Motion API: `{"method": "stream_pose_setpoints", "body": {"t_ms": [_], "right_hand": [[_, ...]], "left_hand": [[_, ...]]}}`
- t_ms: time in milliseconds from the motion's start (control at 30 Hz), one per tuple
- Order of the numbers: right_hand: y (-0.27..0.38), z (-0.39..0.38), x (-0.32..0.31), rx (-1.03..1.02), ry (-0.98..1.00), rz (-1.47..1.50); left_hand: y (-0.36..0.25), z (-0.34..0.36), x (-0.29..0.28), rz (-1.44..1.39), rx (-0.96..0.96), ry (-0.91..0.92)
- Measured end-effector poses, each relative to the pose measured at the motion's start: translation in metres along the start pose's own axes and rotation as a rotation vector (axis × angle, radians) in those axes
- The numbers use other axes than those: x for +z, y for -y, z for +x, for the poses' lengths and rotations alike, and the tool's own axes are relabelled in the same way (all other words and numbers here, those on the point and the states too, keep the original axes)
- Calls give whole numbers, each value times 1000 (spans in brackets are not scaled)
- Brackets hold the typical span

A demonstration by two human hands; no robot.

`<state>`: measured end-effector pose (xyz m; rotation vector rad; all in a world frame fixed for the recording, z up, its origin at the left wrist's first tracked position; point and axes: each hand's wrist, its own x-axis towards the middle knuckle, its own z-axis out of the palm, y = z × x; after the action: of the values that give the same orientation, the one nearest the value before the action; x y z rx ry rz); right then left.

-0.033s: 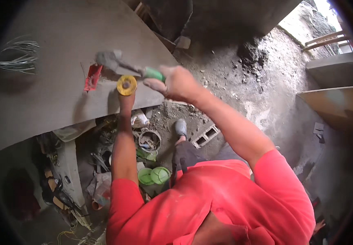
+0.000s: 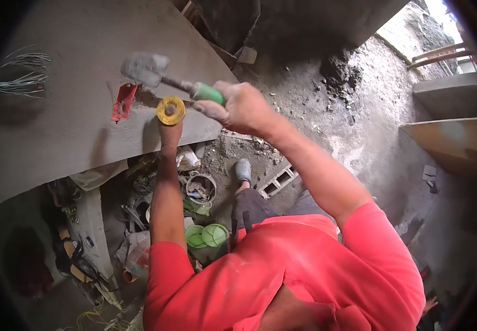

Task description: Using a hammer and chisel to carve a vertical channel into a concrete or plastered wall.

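My right hand (image 2: 244, 109) is closed around the green handle of a club hammer (image 2: 178, 84), with the thumb lying along the grip. My left hand (image 2: 170, 134) seems to be clenched on a chisel (image 2: 171, 111), just under its round yellow guard (image 2: 163, 116); the guard hides most of the fingers, so their exact hold I cannot tell.

The important relation is between the hammer head and the chisel end. The chisel is seen almost along its long axis, its end facing up to me in the middle of the guard, and its tip is hidden. The hammer lies across, its shaft running from my right hand to the upper left, so the head is beyond the guard and to its left, apart from it as it appears.

A red electrical box (image 2: 124, 103), set in the grey cement surface (image 2: 73, 138), is to the left of the guard. My left hand is the nearer one to it; my right hand is farther to the right. Loose wires (image 2: 24, 83) stand farther left.
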<state>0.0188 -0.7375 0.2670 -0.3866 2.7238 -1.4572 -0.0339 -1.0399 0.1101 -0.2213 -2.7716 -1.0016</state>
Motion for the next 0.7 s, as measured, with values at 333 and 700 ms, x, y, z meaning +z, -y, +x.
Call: {"method": "stream_pose_setpoints", "body": {"t_ms": [333,700], "right_hand": [[-72,-91,-21,337,-135,521],[-87,-133,-15,497,-77,596]], "left_hand": [[-103,-18,24,110,473,190],[-65,8,42,248,493,68]]}}
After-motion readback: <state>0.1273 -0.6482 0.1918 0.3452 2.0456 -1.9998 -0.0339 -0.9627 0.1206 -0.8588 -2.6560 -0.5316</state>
